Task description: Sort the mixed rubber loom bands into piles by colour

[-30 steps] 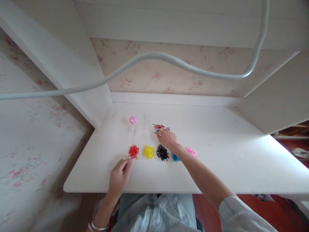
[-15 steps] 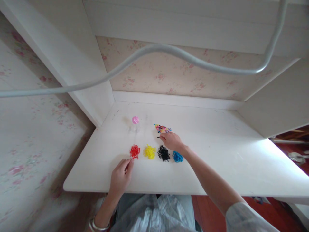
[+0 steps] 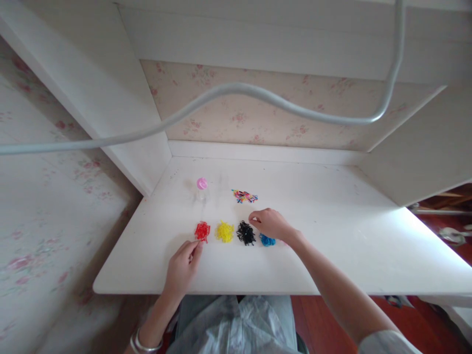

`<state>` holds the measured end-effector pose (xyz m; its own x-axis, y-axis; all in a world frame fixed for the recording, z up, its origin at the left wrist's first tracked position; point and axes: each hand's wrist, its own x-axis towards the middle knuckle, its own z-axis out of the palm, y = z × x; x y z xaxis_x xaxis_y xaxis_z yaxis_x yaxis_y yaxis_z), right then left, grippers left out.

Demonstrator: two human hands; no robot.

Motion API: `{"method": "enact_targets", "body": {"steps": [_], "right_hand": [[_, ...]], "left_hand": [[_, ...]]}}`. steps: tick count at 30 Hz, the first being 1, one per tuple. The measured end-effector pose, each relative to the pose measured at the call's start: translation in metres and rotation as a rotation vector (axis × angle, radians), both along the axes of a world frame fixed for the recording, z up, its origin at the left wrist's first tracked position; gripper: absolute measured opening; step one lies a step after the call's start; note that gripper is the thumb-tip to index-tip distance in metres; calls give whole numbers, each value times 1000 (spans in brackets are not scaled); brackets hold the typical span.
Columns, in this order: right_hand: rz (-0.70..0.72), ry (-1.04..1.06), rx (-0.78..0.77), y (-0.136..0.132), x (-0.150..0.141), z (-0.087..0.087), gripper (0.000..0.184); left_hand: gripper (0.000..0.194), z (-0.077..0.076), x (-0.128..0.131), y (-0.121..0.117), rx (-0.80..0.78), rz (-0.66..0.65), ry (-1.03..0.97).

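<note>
Small rubber bands lie sorted in a row: a red pile [image 3: 202, 231], a yellow pile [image 3: 224, 231], a black pile [image 3: 246, 233] and a blue pile [image 3: 267, 240]. My left hand [image 3: 183, 265] is pinched closed at the near edge of the red pile; what its fingertips hold, if anything, is hidden. Over the upper right edge of the black pile, my right hand [image 3: 271, 222] has thumb and forefinger pressed together, their contents too small to make out. Its wrist partly covers the blue pile and a bit of pink beside it. Behind sits a mixed-colour pile [image 3: 245, 196] of bands.
A small clear jar with a pink lid [image 3: 201, 184] stands at the back left of the white desk [image 3: 339, 246]. A pale curved tube [image 3: 236, 89] crosses in front of the view above the desk. White panels close in the desk's back and sides.
My right hand has drawn back from the mixed pile toward the black pile; a black band showed at its fingertips before. My left hand keeps its place by the red pile. The view shifted slightly.
</note>
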<state>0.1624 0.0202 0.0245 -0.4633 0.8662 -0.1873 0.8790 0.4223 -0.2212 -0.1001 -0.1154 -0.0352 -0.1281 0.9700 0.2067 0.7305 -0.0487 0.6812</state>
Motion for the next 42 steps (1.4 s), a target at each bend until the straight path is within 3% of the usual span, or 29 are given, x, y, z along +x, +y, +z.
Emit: {"method": "enact_targets", "body": {"steps": [6, 10, 16, 20, 29, 42], "right_hand": [[-199, 382, 1, -38, 27, -2, 28], [-314, 625, -58, -77, 40, -21, 33], [-598, 757, 9, -123, 67, -68, 37], [-728, 784, 55, -135, 79, -79, 40], [-690, 780, 76, -128, 76, -83, 40], [-692, 750, 93, -127, 76, -83, 40]], "left_hand": [[28, 34, 23, 30, -3, -140, 72], [25, 45, 48, 71, -67, -228, 215], [24, 35, 77, 138, -141, -218, 371], [29, 23, 86, 164, -163, -159, 408], [30, 7, 90, 179, -161, -143, 453], [29, 5, 89, 181, -128, -177, 464]]}}
